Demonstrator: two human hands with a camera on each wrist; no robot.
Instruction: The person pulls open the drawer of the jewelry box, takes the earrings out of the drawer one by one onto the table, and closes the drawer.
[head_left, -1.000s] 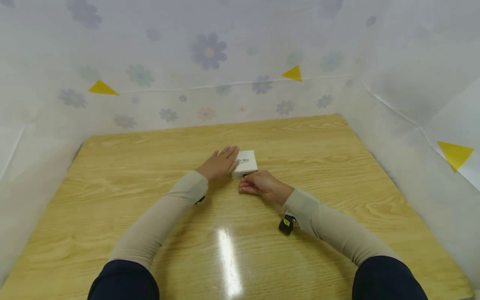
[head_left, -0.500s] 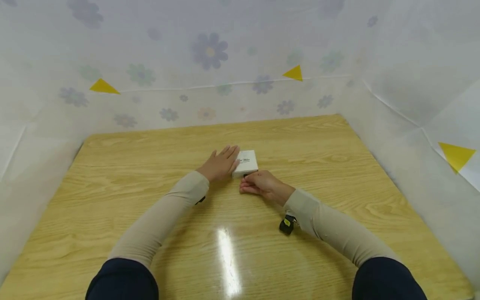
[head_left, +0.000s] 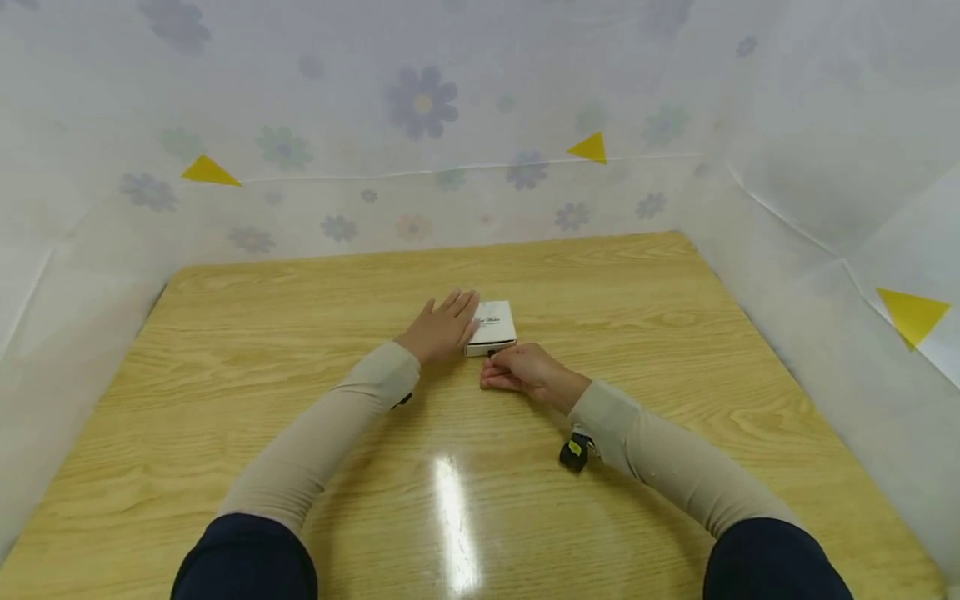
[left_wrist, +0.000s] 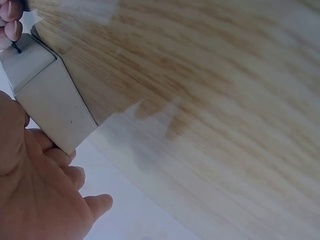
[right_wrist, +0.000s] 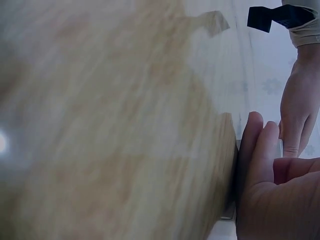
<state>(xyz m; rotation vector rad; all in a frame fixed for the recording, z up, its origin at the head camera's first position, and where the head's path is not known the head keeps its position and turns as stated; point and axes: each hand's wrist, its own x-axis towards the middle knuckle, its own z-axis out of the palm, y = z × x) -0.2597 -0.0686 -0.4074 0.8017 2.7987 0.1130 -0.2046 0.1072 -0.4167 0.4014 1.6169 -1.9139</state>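
Observation:
A small white box (head_left: 496,320) with dark script on its lid lies on the wooden table. My left hand (head_left: 441,328) rests along its left side, fingers extended and partly over the lid; in the left wrist view the fingers lie against the white box (left_wrist: 57,107). At the near face, my right hand (head_left: 527,368) pinches a small black pull tab (left_wrist: 16,48) between thumb and finger. A thin dark line runs below the lid's near edge. From the right wrist view, the right hand (right_wrist: 280,200) hides most of the box.
The wood-grain table (head_left: 300,333) stretches out around the box on every side. White floral sheeting (head_left: 337,100) encloses it at the back and sides, with yellow triangles stuck on. A black wrist device (head_left: 574,452) hangs under the right cuff.
My right hand has drawn very slightly toward me with the tab. The dark line under the lid's near edge shows more clearly. My left hand has stayed on the box.

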